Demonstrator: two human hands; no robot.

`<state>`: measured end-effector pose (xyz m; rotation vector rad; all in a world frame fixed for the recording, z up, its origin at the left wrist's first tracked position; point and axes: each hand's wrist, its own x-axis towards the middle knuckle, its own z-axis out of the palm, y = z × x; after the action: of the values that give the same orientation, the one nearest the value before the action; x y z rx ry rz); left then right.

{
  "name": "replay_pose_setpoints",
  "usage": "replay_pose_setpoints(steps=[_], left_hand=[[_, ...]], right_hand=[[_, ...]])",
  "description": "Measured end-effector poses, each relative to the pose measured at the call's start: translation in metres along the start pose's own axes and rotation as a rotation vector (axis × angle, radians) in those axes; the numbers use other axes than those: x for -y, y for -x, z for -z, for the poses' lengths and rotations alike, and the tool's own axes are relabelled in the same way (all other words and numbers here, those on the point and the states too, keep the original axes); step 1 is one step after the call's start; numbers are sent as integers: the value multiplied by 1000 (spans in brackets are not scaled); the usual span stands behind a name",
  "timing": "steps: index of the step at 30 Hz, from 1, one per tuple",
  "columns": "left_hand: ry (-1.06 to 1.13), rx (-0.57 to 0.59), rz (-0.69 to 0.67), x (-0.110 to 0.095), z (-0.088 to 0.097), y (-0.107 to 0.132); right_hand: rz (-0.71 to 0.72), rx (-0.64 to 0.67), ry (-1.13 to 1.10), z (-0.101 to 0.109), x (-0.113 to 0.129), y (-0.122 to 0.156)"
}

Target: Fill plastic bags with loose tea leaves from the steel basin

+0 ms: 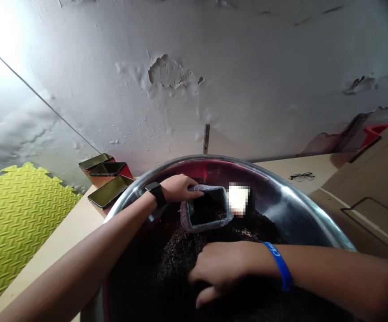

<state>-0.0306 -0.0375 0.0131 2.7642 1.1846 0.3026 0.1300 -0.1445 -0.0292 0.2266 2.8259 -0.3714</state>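
Note:
A large shiny metal basin (301, 197) holds dark, loose dried material like tea leaves (176, 255). Inside it stands a square container (189, 219) lined with a clear plastic bag, its mouth facing up and its inside dark. My left hand (178, 188), with a black watch on the wrist, grips the container's left rim, thumb over the edge. Closer to me, my right hand (225, 268), wearing a blue wristband, reaches down into the leaves. Its thumb is apart from its bent fingers, and shadow hides the fingertips. Nothing shows in that hand.
Several open rectangular tins (111, 192) stand left of the basin on a pale tabletop (56, 232). Yellow foam matting (22, 223) lies farther left. Glasses (302, 176) rest at the right, near a cardboard box (378, 179). A peeling wall (247, 89) rises behind.

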Motion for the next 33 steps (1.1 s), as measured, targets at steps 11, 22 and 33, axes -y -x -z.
replay_pose_setpoints(steps=[11, 22, 33], left_hand=[[-18, -5, -20, 4, -2, -1], [11, -3, -21, 2, 0, 0], [26, 11, -14, 1, 2, 1]], right_hand=[[-411, -539, 126, 20, -43, 11], [-253, -605, 321, 17, -27, 5], [26, -541, 228, 1, -11, -4]])
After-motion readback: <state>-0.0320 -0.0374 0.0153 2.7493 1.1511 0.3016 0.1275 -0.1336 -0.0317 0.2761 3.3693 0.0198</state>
